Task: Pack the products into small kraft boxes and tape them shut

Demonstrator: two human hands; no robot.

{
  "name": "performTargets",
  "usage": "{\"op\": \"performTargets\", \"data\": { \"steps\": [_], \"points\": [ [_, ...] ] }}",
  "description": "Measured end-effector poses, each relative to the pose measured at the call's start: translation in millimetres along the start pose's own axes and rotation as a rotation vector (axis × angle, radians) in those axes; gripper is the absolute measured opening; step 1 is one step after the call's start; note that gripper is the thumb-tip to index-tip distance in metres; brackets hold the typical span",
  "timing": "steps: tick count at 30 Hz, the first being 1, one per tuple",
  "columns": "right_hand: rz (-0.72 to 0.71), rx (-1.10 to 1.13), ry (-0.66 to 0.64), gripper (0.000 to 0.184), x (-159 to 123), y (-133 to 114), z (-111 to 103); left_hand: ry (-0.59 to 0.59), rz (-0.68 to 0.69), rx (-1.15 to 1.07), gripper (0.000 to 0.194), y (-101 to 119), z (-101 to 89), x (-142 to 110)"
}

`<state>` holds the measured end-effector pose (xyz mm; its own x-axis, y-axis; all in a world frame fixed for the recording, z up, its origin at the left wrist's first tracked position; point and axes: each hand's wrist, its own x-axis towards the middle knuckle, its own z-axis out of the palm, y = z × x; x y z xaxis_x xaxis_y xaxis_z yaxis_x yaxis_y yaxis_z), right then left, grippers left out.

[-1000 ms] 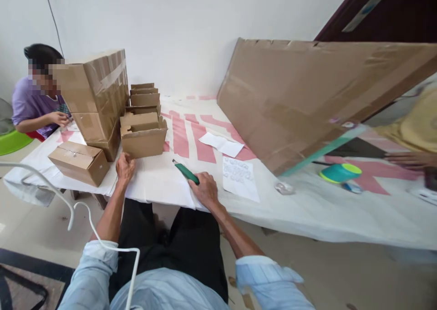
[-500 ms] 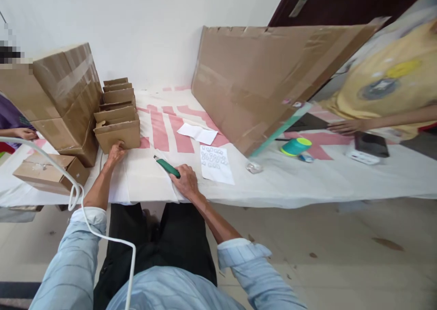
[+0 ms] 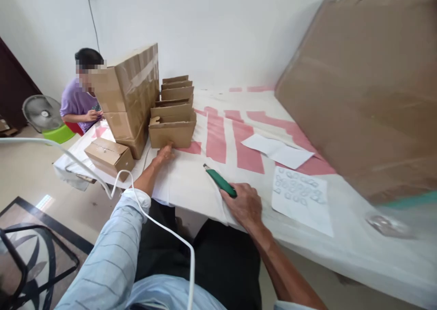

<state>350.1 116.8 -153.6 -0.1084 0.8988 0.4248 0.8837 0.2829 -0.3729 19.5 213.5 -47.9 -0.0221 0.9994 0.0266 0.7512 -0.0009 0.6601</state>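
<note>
Right hand: one, closed round the rear of the knife, back of the hand upward, at the near edge of the table. Knife: one, green, its tip pointing away and to the left over the white cloth. Left hand: one, reaching forward at the foot of the front box, fingers bent at its lower front; whether they pinch anything, cannot tell. Front box: brown card, open at the top, upright on the table, nearest in a row of open boxes running back towards the wall. Stack: taped brown cartons, directly left of the row. Closed box: one, small, in front of the stack. Red patches: several, on the cloth right of the row. Folded paper: one, white, lying partly over red. Marked sheet: one, flat, right of the knife, rows of small outlines. Large carton: one, brown, tilted, at right. Clear item: one, small, blurred, near the large carton's lower end. White cable: one, looping across the left forearm. Person: one, purple top, seated beyond the stack, hands together. Fan: one, grey, at far left
</note>
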Motion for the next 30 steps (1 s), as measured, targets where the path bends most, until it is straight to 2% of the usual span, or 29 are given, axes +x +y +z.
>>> {"op": "performTargets", "data": {
  "steps": [3, 5, 8, 11, 13, 16, 20, 23, 24, 26, 28, 30],
  "points": [
    [-0.009, -0.011, -0.009, 0.03, 0, 1, 0, -0.003, -0.011, 0.092, 0.043, 10, 8.2, -17],
    [-0.011, -0.007, -0.013, 0.029, 1, 2, 0, -0.008, 0.022, 0.12, 0.045, 16, 16.2, -35],
    [-0.011, -0.002, -0.018, 0.029, 2, 1, -1, -0.002, 0.085, 0.129, 0.05, 22, 31.3, -70],
    [-0.005, -0.009, -0.022, 0.029, 2, -1, -3, 0.026, 0.138, 0.115, 0.044, 24, 42.6, -110],
    [0.001, -0.021, -0.025, 0.028, 2, -3, -4, 0.07, 0.162, 0.101, 0.041, 21, 44.2, -135],
    [-0.004, -0.04, -0.023, 0.028, 2, -3, -4, 0.184, 0.184, 0.081, 0.037, 13, 36.6, -169],
    [-0.029, -0.056, -0.025, 0.032, 2, 0, -2, 0.4, 0.184, 0.067, 0.028, -7, 11.0, -206],
    [-0.03, -0.064, -0.028, 0.032, 2, 2, 0, 0.588, 0.15, 0.07, 0.02, -29, -22.1, -227],
    [-0.028, -0.067, -0.027, 0.031, 2, 2, 1, 0.669, 0.13, 0.072, 0.018, -38, -36.5, -232],
    [-0.021, -0.074, -0.026, 0.031, 3, 2, 1, 0.918, 0.077, 0.083, 0.014, -58, -70.2, -236],
    [-0.015, -0.084, -0.033, 0.03, 3, 1, 1, 1.106, -0.041, 0.03, 0.025, -79, -107.1, -233],
    [-0.009, -0.091, -0.046, 0.03, 4, 0, 0, 1.191, -0.203, -0.122, 0.043, -97, -142.5, -225]
  ]
}}
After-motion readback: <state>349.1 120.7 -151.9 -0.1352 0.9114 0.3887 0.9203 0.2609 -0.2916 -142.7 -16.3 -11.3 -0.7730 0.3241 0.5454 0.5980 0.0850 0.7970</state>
